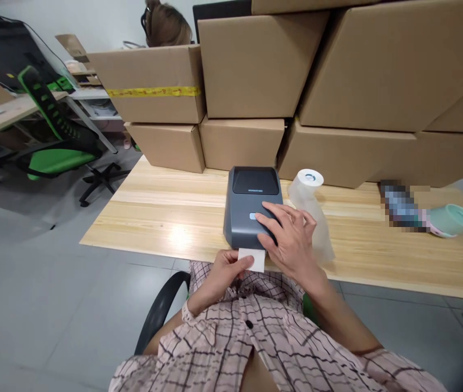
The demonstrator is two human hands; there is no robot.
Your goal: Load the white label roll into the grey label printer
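Observation:
A dark grey label printer (241, 228) stands at the front edge of the wooden table. From its front slot a white label (258, 262) sticks out. My left hand (228, 268) pinches the label's left side between thumb and fingers, just below the printer. My right hand (290, 234) rests on the printer's top with fingers spread, one fingertip at the pale button (253, 216). Right of the printer stands a white roll (310, 178), and a strip of translucent backing paper (321, 231) trails from it toward the table's front edge, partly behind my right hand.
Stacked cardboard boxes (255, 71) line the back of the table (153, 218). A blurred dark phone-like object (403, 204) and a mint-green cup (455, 219) lie to the right. A green office chair (60, 158) is at left. Another person's head (168, 26) shows behind the boxes.

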